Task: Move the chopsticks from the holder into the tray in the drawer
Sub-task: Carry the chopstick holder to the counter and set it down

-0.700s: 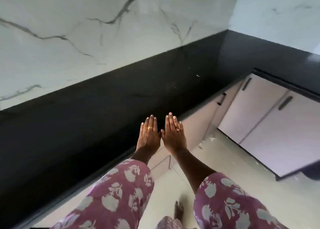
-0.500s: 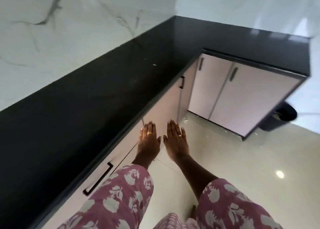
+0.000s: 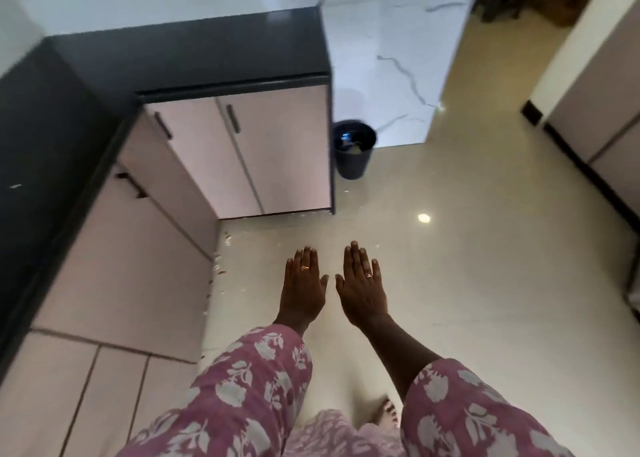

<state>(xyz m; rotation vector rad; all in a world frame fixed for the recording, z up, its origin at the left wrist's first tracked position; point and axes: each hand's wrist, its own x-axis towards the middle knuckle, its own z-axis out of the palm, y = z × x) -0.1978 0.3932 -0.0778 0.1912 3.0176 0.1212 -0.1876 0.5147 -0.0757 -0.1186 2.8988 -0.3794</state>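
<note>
Kitchen floor (image 3: 467, 248), counter (image 3: 52, 145) far left | left hand (image 3: 303, 292) and right hand (image 3: 362, 292) flat, empty | chopsticks, holder, tray nowhere in sight | risk: wandering off, never finding the drawer

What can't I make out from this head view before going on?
- Chopsticks, holder, tray: none in frame.
- Cupboard fronts are all shut, hiding what is inside.
- Bin contents: blurred, too small.
- Counter: left part cut off.
- Left hand and right hand: palms face away.
</note>
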